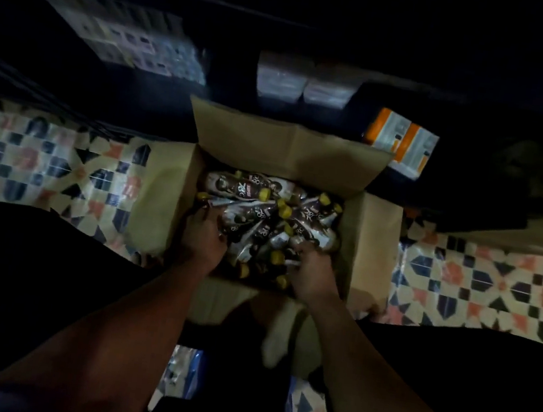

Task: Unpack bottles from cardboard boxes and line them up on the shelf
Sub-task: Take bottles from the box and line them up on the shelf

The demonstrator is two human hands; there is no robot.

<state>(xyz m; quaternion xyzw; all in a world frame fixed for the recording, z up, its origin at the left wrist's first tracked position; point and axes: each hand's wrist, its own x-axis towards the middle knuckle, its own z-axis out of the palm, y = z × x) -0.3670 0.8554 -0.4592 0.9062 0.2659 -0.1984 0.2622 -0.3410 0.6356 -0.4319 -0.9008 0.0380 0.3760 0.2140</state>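
Observation:
An open cardboard box (291, 146) stands on the floor in front of me, flaps folded out. Inside lies a jumbled heap of small dark bottles (262, 211) with brown-and-white labels and yellow caps. My left hand (202, 238) reaches into the box's left side, fingers curled down among the bottles. At the near right of the heap my right hand (309, 273) has its fingers closed over a bottle. The dim light hides exactly what each hand grips. The dark shelf (139, 95) runs across the top of the view behind the box.
The floor (44, 162) is patterned tile in blue, orange and cream. On the low shelf sit boxed goods at the left (135, 46), plastic-wrapped packs (300, 78) in the middle and orange-and-white cartons (402, 143) at the right. My dark-clothed knees flank the box.

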